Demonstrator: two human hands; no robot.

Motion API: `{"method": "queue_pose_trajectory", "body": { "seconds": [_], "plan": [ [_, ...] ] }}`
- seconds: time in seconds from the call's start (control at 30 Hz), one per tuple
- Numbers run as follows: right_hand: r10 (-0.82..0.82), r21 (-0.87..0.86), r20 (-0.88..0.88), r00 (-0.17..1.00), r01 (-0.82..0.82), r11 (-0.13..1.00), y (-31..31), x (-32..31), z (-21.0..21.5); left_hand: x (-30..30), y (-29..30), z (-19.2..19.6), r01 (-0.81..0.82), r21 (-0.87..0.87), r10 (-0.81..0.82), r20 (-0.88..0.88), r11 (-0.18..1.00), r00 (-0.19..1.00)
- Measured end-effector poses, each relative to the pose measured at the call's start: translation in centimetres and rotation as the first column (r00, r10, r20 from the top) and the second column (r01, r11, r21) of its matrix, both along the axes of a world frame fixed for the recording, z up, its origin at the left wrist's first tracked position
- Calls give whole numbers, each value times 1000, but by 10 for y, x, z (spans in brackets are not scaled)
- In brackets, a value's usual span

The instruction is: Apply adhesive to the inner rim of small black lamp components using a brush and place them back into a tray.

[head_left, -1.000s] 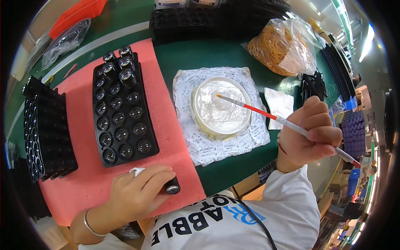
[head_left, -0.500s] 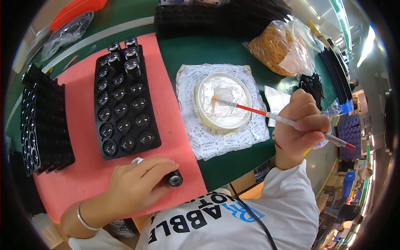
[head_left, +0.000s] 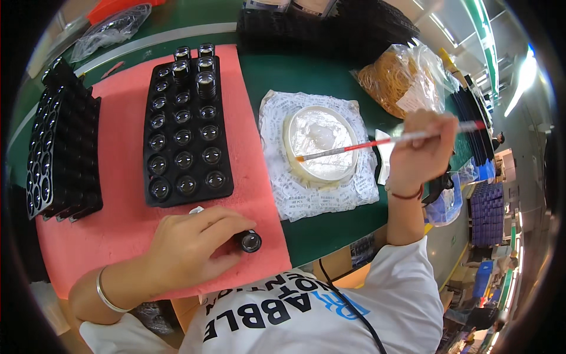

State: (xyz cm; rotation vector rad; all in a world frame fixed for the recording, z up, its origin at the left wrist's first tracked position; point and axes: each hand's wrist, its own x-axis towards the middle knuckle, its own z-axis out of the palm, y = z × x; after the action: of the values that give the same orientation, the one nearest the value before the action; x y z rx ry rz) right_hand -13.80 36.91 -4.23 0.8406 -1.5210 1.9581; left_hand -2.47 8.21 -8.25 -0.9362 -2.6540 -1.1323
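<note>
My left hand [head_left: 191, 245] rests low over the pink mat, its thumb and fingers closed round a short black cylinder [head_left: 251, 242] with a glassy, lens-like end facing up. A slim paintbrush [head_left: 365, 145] with a red and silver handle is gripped in my raised right hand [head_left: 421, 147], which is slightly blurred. The orange-tinged bristles are at the left lower rim of a round white dish [head_left: 324, 175]; whether they touch it I cannot tell. Clear, shiny material covers the dish's inside. Ahead of my left hand, a black tray [head_left: 170, 146] holds rows of similar lens-ended pieces, several standing taller at its far end.
Under the tray lies the pink mat [head_left: 124, 177], with stacked black trays [head_left: 79, 159] at its left. Printed white paper [head_left: 306, 203] lies beneath the dish on the green table [head_left: 259, 71]. A clear bag of yellowish bands [head_left: 392, 79] sits far right, near a white tissue [head_left: 383, 158].
My right hand has lifted, and the brush tip has moved from the middle of the dish down toward its left lower rim. My left hand still holds the cylinder. The view has shifted slightly.
</note>
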Motion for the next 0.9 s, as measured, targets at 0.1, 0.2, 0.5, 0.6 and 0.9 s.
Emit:
{"method": "queue_pose_trajectory", "body": {
  "seconds": [0.1, 0.2, 0.5, 0.6, 0.9],
  "plan": [
    [97, -412, 315, 944, 44, 910, 8, -18, 2, 6, 2, 7, 2, 40, -3, 1, 999, 1000],
    [105, -431, 401, 910, 86, 898, 13, -26, -4, 6, 4, 19, -12, 103, 7, 53, 995, 999],
    [136, -444, 365, 921, 44, 895, 9, -26, -3, 9, -10, 31, -237, 538, 95, 278, 809, 956],
    [179, -451, 357, 917, 2, 892, 11, -23, -1, 5, -11, 45, -354, 610, 93, 417, 709, 904],
    [321, -449, 270, 908, -176, 876, -13, 6, 6, 0, -26, 50, -442, 650, -21, 575, 618, 818]
  ]
}}
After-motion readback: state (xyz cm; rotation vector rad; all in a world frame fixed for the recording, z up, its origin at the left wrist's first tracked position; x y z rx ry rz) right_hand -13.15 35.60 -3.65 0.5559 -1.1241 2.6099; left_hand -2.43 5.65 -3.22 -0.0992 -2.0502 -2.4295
